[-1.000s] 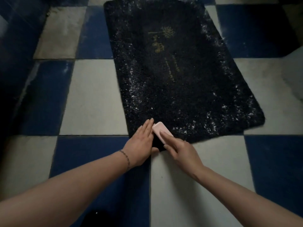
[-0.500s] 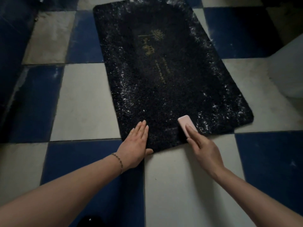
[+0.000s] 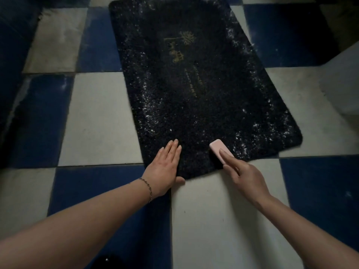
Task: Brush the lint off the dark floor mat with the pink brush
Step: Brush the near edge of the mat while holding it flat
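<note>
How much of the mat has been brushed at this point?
Done: little; only the near edge of the dark mat between the hands looks mostly free of specks. In hand: the right hand presses the pink brush on the near edge, while the left hand lies flat on the near left corner. Left: white lint along both long sides and the near right corner.

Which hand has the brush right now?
The right hand. Its fingers press the pink brush onto the mat near its front edge. The left hand lies flat and empty on the mat's front left corner.
</note>
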A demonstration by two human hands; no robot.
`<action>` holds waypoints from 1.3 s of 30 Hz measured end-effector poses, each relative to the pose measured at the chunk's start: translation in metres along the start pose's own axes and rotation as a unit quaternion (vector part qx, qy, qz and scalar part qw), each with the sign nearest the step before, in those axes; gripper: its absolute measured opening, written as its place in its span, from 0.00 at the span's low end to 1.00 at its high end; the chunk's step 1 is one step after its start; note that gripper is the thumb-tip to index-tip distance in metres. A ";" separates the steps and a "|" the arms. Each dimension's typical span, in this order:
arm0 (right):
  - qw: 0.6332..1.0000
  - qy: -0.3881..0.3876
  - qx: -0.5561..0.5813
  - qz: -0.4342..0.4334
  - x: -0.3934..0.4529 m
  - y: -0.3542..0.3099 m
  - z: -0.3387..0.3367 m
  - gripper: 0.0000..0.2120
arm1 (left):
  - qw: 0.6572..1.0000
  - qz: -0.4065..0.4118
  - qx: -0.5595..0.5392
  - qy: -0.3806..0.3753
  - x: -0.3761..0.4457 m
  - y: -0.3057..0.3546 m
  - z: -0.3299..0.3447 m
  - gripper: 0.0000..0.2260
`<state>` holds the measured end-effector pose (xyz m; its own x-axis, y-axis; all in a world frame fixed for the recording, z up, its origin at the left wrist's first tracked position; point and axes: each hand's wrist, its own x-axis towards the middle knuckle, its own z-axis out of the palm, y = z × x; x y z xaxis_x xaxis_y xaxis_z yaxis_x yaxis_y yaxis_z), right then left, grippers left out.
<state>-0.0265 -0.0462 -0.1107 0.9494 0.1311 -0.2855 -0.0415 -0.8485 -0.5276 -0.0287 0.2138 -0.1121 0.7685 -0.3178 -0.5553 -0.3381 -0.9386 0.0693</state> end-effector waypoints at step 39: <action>0.993 -0.025 -0.060 -0.097 0.033 -0.038 0.019 0.21 | 1.000 -0.006 -0.013 -0.003 0.002 0.001 0.000 0.43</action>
<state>0.0009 0.0002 -0.1157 0.9193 0.3205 -0.2286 0.1805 -0.8591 -0.4789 -0.0275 0.2120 -0.1134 0.7689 -0.3061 -0.5614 -0.3151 -0.9454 0.0839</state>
